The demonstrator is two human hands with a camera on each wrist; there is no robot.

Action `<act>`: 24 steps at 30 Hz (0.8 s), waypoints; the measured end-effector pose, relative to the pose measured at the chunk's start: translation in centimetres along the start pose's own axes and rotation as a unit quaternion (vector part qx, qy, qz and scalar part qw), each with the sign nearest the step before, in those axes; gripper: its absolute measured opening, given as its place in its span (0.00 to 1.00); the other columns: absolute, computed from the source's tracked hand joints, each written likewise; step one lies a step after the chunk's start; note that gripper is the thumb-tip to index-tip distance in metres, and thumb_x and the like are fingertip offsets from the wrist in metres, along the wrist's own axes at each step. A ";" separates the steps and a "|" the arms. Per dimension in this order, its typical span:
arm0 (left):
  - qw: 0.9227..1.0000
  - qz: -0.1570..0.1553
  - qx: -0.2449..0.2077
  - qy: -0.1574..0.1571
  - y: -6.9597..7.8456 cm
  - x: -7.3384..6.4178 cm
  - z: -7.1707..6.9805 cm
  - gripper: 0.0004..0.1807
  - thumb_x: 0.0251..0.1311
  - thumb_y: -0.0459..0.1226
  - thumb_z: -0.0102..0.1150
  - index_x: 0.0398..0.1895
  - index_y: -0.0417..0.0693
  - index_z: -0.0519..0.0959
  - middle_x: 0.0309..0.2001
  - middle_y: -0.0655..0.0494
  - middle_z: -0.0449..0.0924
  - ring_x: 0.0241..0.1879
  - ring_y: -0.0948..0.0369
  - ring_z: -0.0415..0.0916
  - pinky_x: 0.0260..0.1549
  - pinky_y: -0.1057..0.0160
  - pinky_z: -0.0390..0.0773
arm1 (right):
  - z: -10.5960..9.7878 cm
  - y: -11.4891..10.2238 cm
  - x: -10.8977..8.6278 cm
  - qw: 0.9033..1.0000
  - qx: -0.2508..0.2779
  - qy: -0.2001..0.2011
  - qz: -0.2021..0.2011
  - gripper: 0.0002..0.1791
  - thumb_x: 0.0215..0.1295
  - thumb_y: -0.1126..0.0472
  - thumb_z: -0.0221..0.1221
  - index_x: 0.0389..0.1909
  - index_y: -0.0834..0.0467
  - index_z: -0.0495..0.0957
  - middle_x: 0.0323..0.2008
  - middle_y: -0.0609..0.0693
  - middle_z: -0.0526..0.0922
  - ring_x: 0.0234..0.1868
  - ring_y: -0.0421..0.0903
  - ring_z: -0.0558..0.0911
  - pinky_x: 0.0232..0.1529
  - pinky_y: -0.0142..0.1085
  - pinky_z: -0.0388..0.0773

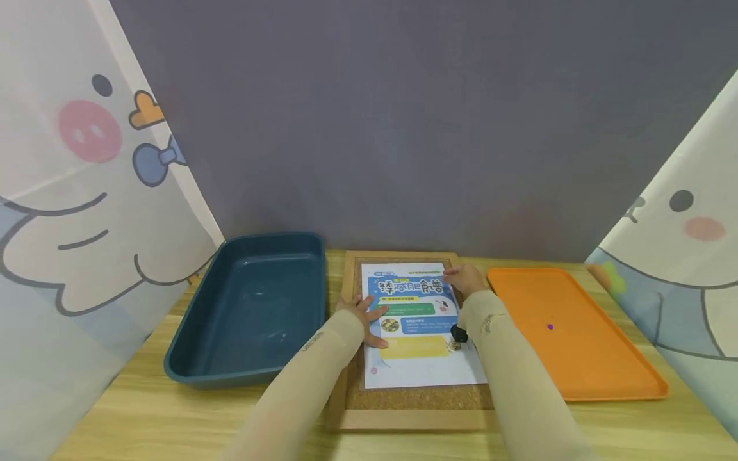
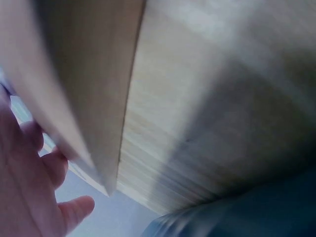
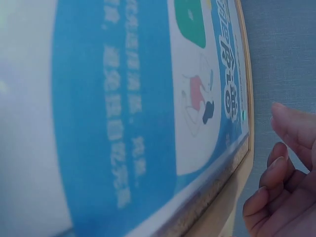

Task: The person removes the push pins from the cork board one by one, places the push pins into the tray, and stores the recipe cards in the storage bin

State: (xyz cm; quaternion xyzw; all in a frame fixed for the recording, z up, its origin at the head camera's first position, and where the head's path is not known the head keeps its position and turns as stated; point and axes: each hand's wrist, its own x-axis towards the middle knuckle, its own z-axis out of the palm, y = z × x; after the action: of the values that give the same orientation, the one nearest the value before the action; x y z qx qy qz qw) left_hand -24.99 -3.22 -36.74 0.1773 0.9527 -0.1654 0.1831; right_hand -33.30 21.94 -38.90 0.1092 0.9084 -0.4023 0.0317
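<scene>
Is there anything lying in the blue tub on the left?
No, in the head view the blue tub shows only its bare, shiny bottom, while the orange tray holds a small purple thing.

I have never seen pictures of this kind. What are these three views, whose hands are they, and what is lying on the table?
No machine here: a person works with two bare hands, in beige sleeves. The wide picture comes from a camera on the person's head, looking forward and down. The other two come from cameras on the wrists, so they are very close and blurred.

On the light wooden table lies a wood-framed cork board with a blue and white printed paper sheet on it. The left hand lies flat on the sheet's left edge. The right hand rests at its top right corner; whether it holds anything cannot be told. Left of the board stands a dark blue plastic tub, right of it a flat orange plastic tray with a small purple dot.
</scene>
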 end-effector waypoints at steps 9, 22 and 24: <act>1.000 -0.009 0.009 -0.005 -0.2 0.2 0.1 0.47 0.51 0.75 0.42 0.75 0.78 0.45 0.76 0.65 0.41 0.74 0.58 0.41 0.67 0.47 0.52 | 0.8 0.3 0.6 1.000 0.023 0.002 -0.013 0.18 0.65 0.63 0.58 0.53 0.68 0.78 0.58 0.66 0.74 0.58 0.61 0.72 0.62 0.53 0.64; 1.000 -0.015 0.019 0.000 0.7 0.1 -0.2 0.47 0.50 0.75 0.42 0.74 0.81 0.44 0.76 0.68 0.41 0.74 0.61 0.42 0.67 0.49 0.53 | 1.0 1.1 2.3 0.999 0.039 0.019 0.018 0.20 0.67 0.61 0.57 0.56 0.66 0.77 0.60 0.65 0.73 0.59 0.60 0.71 0.63 0.53 0.61; 1.000 -0.015 0.017 0.001 0.6 0.2 -0.1 0.47 0.50 0.75 0.42 0.74 0.81 0.44 0.76 0.67 0.41 0.74 0.61 0.42 0.67 0.49 0.53 | 1.0 1.2 2.7 0.999 0.034 0.016 0.013 0.19 0.67 0.61 0.57 0.56 0.66 0.77 0.59 0.65 0.73 0.59 0.60 0.71 0.63 0.54 0.61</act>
State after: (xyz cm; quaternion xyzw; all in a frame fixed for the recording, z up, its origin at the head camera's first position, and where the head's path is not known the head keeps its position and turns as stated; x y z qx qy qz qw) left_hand -25.00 -2.53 -36.87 0.1659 0.9526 -0.1841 0.1765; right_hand -35.67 22.40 -40.84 0.1288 0.8932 -0.4305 0.0184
